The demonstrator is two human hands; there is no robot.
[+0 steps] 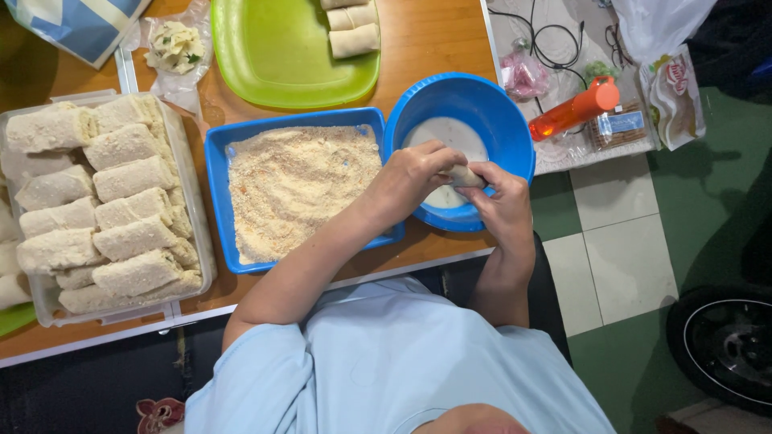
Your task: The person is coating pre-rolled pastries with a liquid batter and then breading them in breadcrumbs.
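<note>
Hands over round blue plastic bowl of white batter
Left hand & right hand both pinch small pale rolled wrap above batter; best turn it w/ fingertips, coat evenly, beside blue rectangular tray of breadcrumbs

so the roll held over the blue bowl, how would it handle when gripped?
The roll is probably slippery: both hands, left hand and right hand, hold it over white liquid in the blue bowl. Likely soft and easily squashed or torn, like the plain rolls on the green tray. Being cylindrical, it may roll if set down.
</note>
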